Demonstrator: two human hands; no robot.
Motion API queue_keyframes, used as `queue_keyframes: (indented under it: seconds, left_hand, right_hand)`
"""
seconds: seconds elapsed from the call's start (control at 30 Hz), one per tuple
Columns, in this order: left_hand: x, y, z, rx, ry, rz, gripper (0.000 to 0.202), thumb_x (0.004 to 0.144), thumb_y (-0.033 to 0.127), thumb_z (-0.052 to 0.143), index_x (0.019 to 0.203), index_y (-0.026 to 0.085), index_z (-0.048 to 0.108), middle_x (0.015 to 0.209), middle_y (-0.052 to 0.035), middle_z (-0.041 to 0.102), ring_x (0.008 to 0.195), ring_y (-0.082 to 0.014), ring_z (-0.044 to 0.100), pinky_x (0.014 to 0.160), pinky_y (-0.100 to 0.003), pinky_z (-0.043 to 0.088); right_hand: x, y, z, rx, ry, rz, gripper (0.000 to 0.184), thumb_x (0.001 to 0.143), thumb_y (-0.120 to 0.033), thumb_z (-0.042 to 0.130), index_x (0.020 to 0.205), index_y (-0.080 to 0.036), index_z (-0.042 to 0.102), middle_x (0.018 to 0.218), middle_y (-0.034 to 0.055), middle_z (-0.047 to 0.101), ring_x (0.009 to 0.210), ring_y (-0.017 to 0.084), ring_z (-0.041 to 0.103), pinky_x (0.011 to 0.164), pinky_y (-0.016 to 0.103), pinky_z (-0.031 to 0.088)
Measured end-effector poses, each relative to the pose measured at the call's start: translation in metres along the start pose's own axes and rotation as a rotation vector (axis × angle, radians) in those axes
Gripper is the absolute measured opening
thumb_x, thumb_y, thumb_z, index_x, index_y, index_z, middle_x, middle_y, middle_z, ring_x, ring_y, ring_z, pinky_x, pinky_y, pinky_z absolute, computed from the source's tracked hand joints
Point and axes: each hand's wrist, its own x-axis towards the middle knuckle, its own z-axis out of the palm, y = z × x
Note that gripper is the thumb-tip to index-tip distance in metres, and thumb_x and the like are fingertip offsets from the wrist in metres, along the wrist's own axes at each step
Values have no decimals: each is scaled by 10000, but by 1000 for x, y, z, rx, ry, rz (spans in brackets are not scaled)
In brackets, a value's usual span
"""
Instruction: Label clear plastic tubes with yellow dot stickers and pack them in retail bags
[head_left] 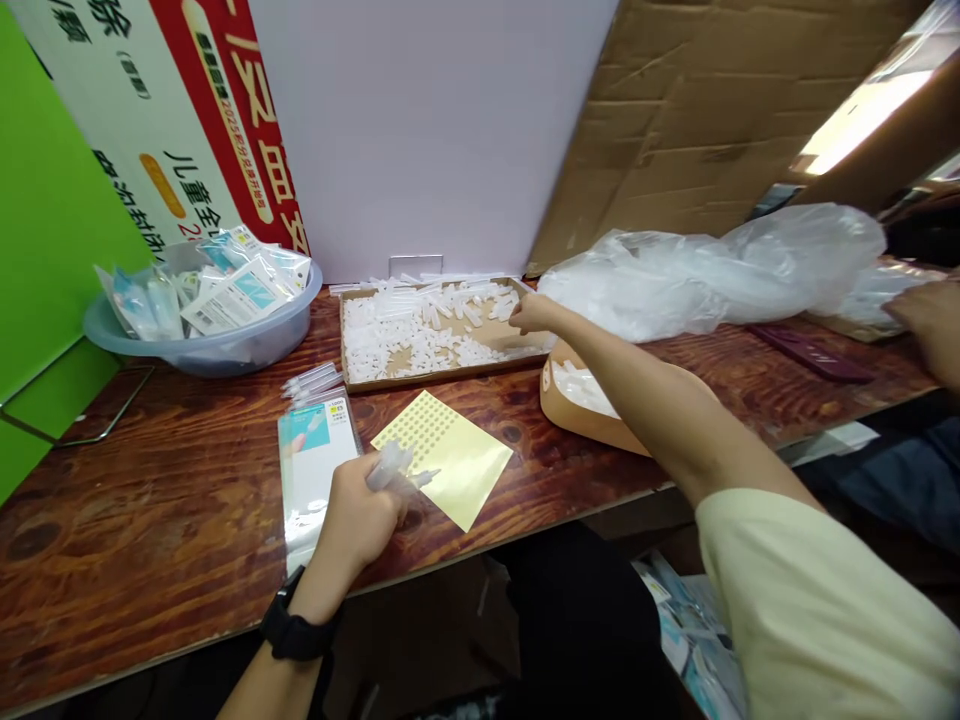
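My left hand, with a black watch at its wrist, is closed around several translucent plastic tubes with narrow tips. They stick out above the lower left part of a yellow sticker sheet with rows of small round dots. My right hand reaches over the right end of a shallow cardboard tray that holds many small white plastic pieces. Its fingers are bent together; whatever they grip is too small to make out. Left of the sheet lies a stack of clear-wrapped printed cards.
A blue plastic basin of packaged items stands at the back left. Under my right forearm is a tan container with white pieces. Clear plastic bags and a dark red case lie right. Another person's hand shows at far right.
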Motion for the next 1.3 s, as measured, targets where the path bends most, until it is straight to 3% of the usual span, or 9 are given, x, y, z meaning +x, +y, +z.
queue_keyframes:
  seconds: [0.27,0.37,0.5,0.57,0.73,1.07,1.3]
  left_hand:
    - [0,-3,2,-7,-17,0,152,427,134,447,498,183,322,520,39,341,526,-89,298,453,-237,207]
    - [1,-5,2,3,-21,12,145,435,137,445,503,181,325,529,37,348,534,-91,301,460,-237,209]
    - [2,-6,1,14,-18,-3,144,432,135,450,502,182,334,516,40,338,525,-92,294,455,-237,220]
    - [2,-6,1,11,-8,-12,141,432,134,456,499,181,340,514,40,340,523,-94,304,454,-235,229]
    - [1,-6,1,-1,-7,-17,139,425,128,463,501,175,355,515,39,356,520,-93,311,447,-232,228]
    - [3,-7,1,-1,-15,-29,143,436,136,477,495,175,353,510,38,362,510,-91,318,435,-221,221]
    - [2,-9,1,-33,-4,-30,142,442,146,487,490,179,357,513,32,373,504,-96,333,430,-215,221]
  right_hand:
    - [-6,11,-2,-38,48,52,268,824,-106,499,1046,-89,647,1123,169,653,1056,256,581,835,287,449]
    - [-7,10,2,-56,-66,65,227,820,-216,569,974,-83,671,1030,171,671,956,266,611,784,310,464]
    - [-8,7,1,-51,-241,91,443,821,-497,580,899,-73,683,828,144,682,741,233,624,665,323,480]
    - [-9,5,1,-54,-294,106,513,789,-568,600,904,-76,681,767,128,674,694,225,614,637,325,475]
    - [-12,3,1,-59,-331,113,577,753,-609,632,955,-70,672,788,124,667,705,228,612,628,326,461]
    - [-12,7,4,-59,-269,120,732,683,-688,649,1047,-53,661,895,157,669,814,284,624,716,364,470]
    - [-11,6,5,-110,-294,97,696,713,-676,615,1035,-62,677,877,142,682,818,266,630,714,337,466]
